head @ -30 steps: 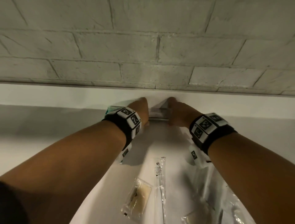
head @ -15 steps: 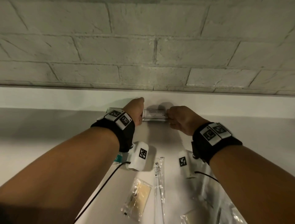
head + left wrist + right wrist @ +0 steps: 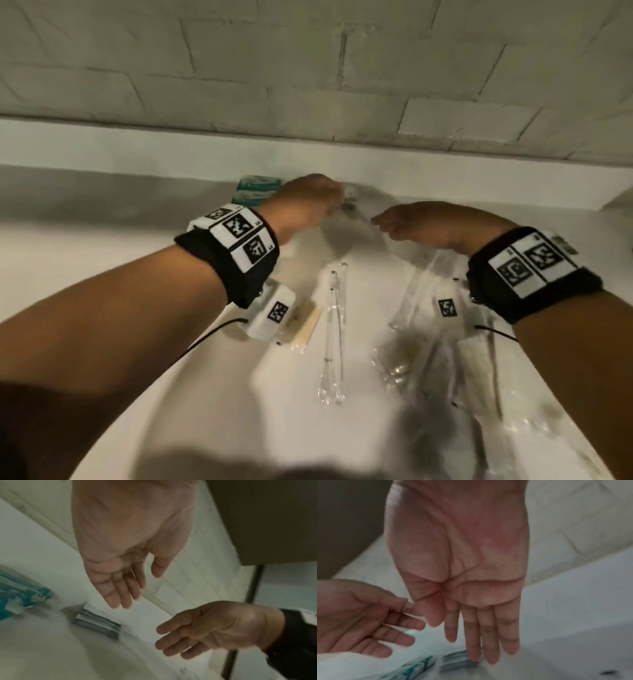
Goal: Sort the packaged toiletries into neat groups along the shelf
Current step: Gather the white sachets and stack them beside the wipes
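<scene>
Neither grip holds anything: the left hand [image 3: 310,202] hangs with fingers straight and relaxed, apart, above the small stack of flat silver-grey sachets [image 3: 98,624]; the right hand [image 3: 435,224] is likewise spread and empty, its fingertips [image 3: 473,654] pointing down at the same stack, though whether they touch it I cannot tell. The stack lies at the back edge of the white shelf [image 3: 85,246], against the low white lip under the pale brick wall [image 3: 308,68]; just left of it sit the teal-and-white wrapped packets [image 3: 257,190], which look like two layers in the head view, though blur hides the exact count.

As I judge it, the step in hand is finishing this silver-grey group and reaching for the next loose item; doing it well means lifting both hands straight away so the stack is not nudged askew, then taking one kind at a time and keeping a clear gap between groups along the back edge.

Nearer the front edge lie the unsorted things: one long clear sleeve holding a slim white stick [image 3: 334,329] in the middle; one clear pouch with a tan flat piece [image 3: 305,325] to its left, partly under the wrist camera; and a heap of crinkled clear packets [image 3: 445,359] to the right, too blurred and overlapped to count.
</scene>
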